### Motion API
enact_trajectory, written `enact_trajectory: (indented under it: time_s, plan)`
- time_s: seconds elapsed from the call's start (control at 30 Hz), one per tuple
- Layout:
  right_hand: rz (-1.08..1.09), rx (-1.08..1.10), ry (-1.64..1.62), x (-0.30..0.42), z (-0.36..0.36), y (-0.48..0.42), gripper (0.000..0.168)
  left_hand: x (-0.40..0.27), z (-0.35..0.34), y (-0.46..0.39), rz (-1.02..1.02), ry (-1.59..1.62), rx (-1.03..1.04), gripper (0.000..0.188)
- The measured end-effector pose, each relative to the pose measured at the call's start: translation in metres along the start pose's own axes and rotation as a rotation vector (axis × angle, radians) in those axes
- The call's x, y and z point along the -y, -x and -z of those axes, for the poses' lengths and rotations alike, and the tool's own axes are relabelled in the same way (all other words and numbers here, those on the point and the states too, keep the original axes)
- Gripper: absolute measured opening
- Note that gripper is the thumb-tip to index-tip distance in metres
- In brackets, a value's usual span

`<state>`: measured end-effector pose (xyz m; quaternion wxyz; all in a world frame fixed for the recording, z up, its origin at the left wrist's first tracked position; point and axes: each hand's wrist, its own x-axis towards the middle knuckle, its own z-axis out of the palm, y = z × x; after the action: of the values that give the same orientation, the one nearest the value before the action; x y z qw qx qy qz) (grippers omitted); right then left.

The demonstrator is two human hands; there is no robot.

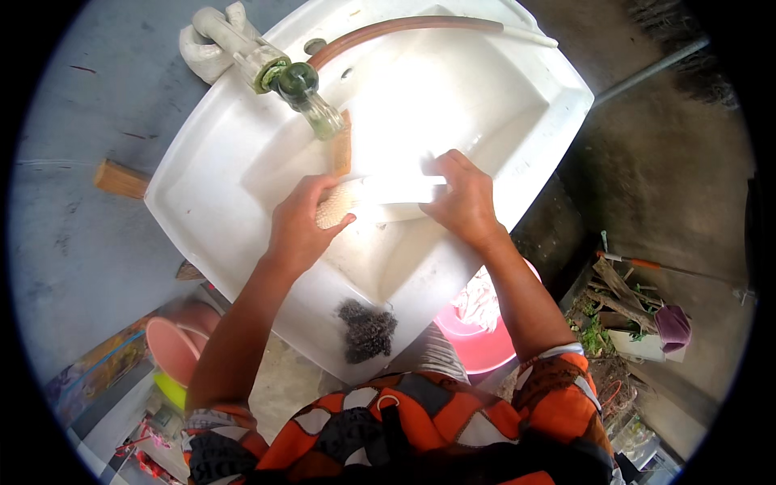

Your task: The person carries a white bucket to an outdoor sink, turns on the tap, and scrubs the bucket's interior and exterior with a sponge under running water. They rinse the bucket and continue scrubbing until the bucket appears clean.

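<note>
A pale object with a bumpy, honeycomb-textured end (334, 207) and a smooth white strip-like part (403, 190) spans both hands above the basin of a white sink (200, 200). Glare washes out its middle, so its exact kind cannot be told. Around the textured end curl the fingers of my left hand (297, 221), thumb along the near side. The far right end of the white part is pinched in my right hand (464, 197). Just beyond my left hand, an orange-brown strip (342, 148) shows below the faucet (303, 91). On the sink's near rim lies a dark scouring pad (367, 330).
A brown hose (400, 25) with a white end runs along the sink's back rim. Below right stands a pink tub (479, 348) holding pale cloth-like material (479, 300). Pink buckets (173, 345) are at lower left. A wooden piece (121, 179) juts out beside the sink. Wood scraps (624, 288) lie at right.
</note>
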<state>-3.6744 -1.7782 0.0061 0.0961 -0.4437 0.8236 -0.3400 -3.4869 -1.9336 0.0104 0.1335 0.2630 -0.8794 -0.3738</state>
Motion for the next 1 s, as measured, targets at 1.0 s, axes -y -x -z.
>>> enact_trajectory:
  time_s: [1.0]
  plan:
    - [0.069,0.088,0.136,0.010,0.007,-0.008,0.030,-0.034,0.005,-0.014,-0.196,-0.042,-0.104,0.042]
